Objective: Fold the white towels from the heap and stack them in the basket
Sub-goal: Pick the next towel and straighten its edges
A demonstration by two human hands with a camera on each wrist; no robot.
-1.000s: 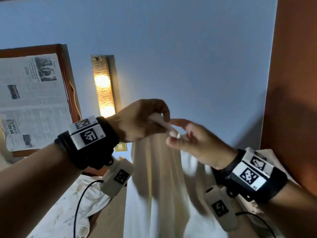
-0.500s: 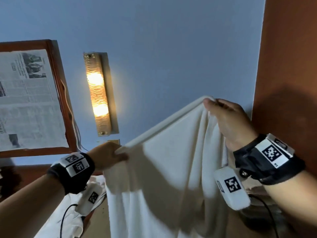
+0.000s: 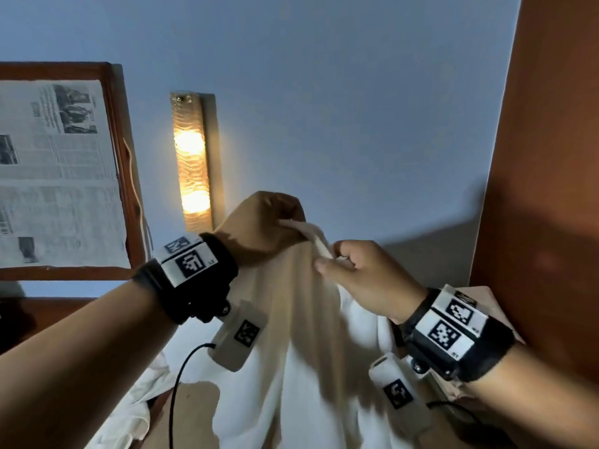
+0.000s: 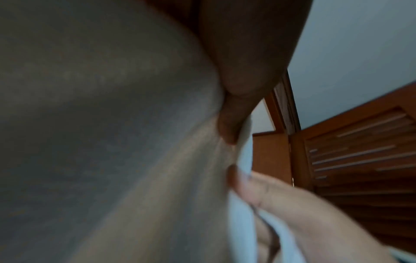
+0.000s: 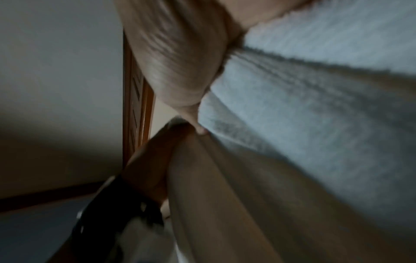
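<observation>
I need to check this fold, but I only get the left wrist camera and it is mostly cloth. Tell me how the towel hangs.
Observer: In the head view the left hand pinches the towel at its top, raised in front of the blue wall, and the cloth drapes straight down from there.
Operator: Report the right hand's grip.
Observer: The right hand has its back to the head camera, with its fingers curled onto the hem just below the left hand.
Operator: Say whether more towels are waiting.
Observer: Crumpled white cloth lies at the lower left of the head view. I cannot make out a basket in any view.
</observation>
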